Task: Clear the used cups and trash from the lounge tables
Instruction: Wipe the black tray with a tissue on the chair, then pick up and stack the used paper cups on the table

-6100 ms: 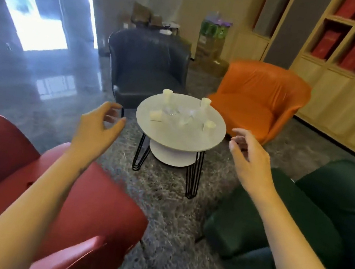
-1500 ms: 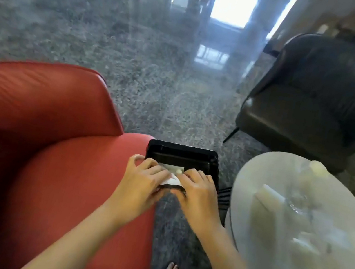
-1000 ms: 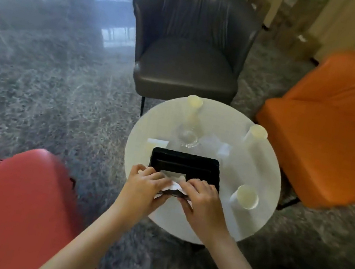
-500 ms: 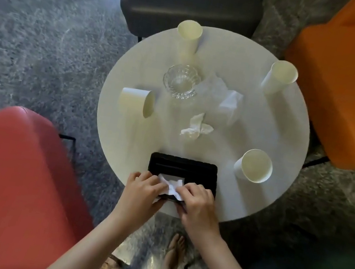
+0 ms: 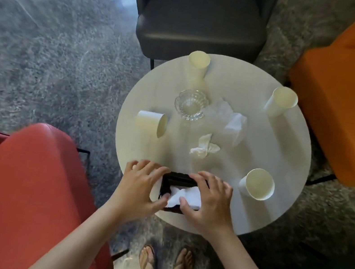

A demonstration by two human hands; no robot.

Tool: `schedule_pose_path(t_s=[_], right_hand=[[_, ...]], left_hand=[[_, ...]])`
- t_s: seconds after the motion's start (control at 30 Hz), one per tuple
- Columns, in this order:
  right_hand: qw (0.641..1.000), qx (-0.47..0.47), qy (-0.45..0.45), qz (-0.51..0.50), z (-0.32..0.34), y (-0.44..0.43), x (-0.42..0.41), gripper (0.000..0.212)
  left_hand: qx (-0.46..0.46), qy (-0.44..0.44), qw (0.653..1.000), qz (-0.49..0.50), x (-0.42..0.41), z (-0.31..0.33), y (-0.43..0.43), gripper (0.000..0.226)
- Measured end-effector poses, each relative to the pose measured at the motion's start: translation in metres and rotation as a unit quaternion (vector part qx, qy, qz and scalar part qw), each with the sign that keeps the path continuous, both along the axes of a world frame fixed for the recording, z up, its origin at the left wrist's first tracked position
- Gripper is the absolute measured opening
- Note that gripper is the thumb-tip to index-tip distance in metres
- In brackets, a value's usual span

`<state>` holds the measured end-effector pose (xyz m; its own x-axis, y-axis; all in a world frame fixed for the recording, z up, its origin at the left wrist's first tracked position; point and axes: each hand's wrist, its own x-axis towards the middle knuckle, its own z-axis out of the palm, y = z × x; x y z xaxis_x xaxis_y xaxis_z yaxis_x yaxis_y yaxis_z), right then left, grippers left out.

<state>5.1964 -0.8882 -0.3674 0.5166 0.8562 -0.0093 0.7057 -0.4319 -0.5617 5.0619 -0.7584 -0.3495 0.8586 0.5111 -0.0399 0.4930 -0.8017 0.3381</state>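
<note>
Your left hand and right hand each grasp an end of the black tray, set at the near edge of the round table with a white tissue inside; a paper cup stands just right

Smooth, matt, pale top on the round table, bearing matt paper cups, a clear ribbed glass dish and soft, crumpled tissue. Faintly glossy plastic look on the black tray. Smooth leather-like upholstery on the red armchair; rough, speckled carpet.
</note>
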Motion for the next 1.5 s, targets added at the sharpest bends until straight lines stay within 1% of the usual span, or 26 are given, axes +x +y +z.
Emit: schedule_pose_path(t_s=[0.13, 0.2, 0.27, 0.37, 0.5, 0.53, 0.6, 0.67, 0.7, 0.77, 0.83, 0.93, 1.0, 1.1, 1.17, 1.23, 1.3, 1.37, 1.43, 1.5], right_hand=[[0.999, 0.026, -0.006, -0.039, 0.018, 0.029, 0.009, 0.047], [0.998, 0.023, -0.008, -0.057, 0.021, 0.043, 0.016, 0.041], [0.995, 0.024, -0.010, -0.092, 0.020, 0.057, 0.024, 0.037], [0.989, 0.017, -0.013, -0.146, 0.011, 0.085, 0.038, 0.041], [0.978, 0.020, 0.000, -0.207, -0.005, 0.150, 0.056, 0.052], [0.976, 0.022, 0.005, -0.219, -0.008, 0.170, 0.062, 0.056], [0.971, 0.029, 0.018, -0.236, -0.013, 0.210, 0.077, 0.062], [0.965, 0.043, 0.032, -0.258, -0.020, 0.245, 0.096, 0.068], [0.962, 0.051, 0.032, -0.267, -0.024, 0.259, 0.106, 0.070], [0.956, 0.065, 0.026, -0.284, -0.033, 0.282, 0.126, 0.075], [0.950, 0.076, 0.022, -0.302, -0.044, 0.300, 0.143, 0.082], [0.945, 0.078, 0.030, -0.317, -0.061, 0.320, 0.158, 0.094], [0.942, 0.085, 0.044, -0.321, -0.071, 0.328, 0.162, 0.096], [0.934, 0.115, 0.038, -0.335, -0.081, 0.334, 0.160, 0.083], [0.923, 0.144, 0.027, -0.355, -0.082, 0.333, 0.154, 0.079], [0.917, 0.166, 0.031, -0.362, -0.079, 0.329, 0.141, 0.081], [0.923, 0.185, 0.032, -0.337, -0.073, 0.326, 0.128, 0.084], [0.931, 0.196, 0.011, -0.307, -0.066, 0.325, 0.117, 0.083], [0.929, 0.210, 0.009, -0.305, -0.058, 0.325, 0.109, 0.082], [0.918, 0.242, 0.015, -0.313, -0.052, 0.323, 0.102, 0.084]], left_hand=[[0.041, -0.014, 0.998, 0.036, 0.011, 0.012, 0.043, 0.051], [0.043, -0.017, 0.998, 0.050, 0.018, 0.011, 0.066, 0.055], [0.028, -0.004, 0.998, 0.049, 0.027, 0.006, 0.090, 0.066], [0.005, 0.028, 0.999, 0.020, 0.043, -0.015, 0.126, 0.085], [-0.049, 0.125, 0.991, -0.007, 0.063, -0.051, 0.168, 0.104], [-0.055, 0.147, 0.987, -0.020, 0.066, -0.059, 0.175, 0.104], [-0.050, 0.157, 0.984, -0.059, 0.071, -0.075, 0.184, 0.092], [-0.037, 0.130, 0.987, -0.088, 0.074, -0.084, 0.194, 0.078], [-0.037, 0.101, 0.991, -0.086, 0.076, -0.086, 0.201, 0.075], [-0.056, 0.022, 0.997, -0.052, 0.083, -0.084, 0.218, 0.074], [-0.074, -0.063, 0.995, -0.009, 0.097, -0.079, 0.236, 0.073], [-0.084, -0.145, 0.985, 0.043, 0.124, -0.075, 0.256, 0.076], [-0.125, -0.180, 0.973, 0.069, 0.138, -0.074, 0.264, 0.076], [-0.217, -0.234, 0.941, 0.113, 0.148, -0.073, 0.275, 0.076], [-0.247, -0.275, 0.920, 0.128, 0.155, -0.069, 0.281, 0.078], [-0.258, -0.320, 0.904, 0.119, 0.166, -0.062, 0.288, 0.077], [-0.245, -0.340, 0.904, 0.086, 0.176, -0.053, 0.293, 0.073], [-0.239, -0.333, 0.911, 0.041, 0.185, -0.043, 0.292, 0.074], [-0.250, -0.310, 0.917, 0.020, 0.190, -0.038, 0.287, 0.074], [-0.268, -0.288, 0.919, 0.017, 0.192, -0.038, 0.279, 0.072]])
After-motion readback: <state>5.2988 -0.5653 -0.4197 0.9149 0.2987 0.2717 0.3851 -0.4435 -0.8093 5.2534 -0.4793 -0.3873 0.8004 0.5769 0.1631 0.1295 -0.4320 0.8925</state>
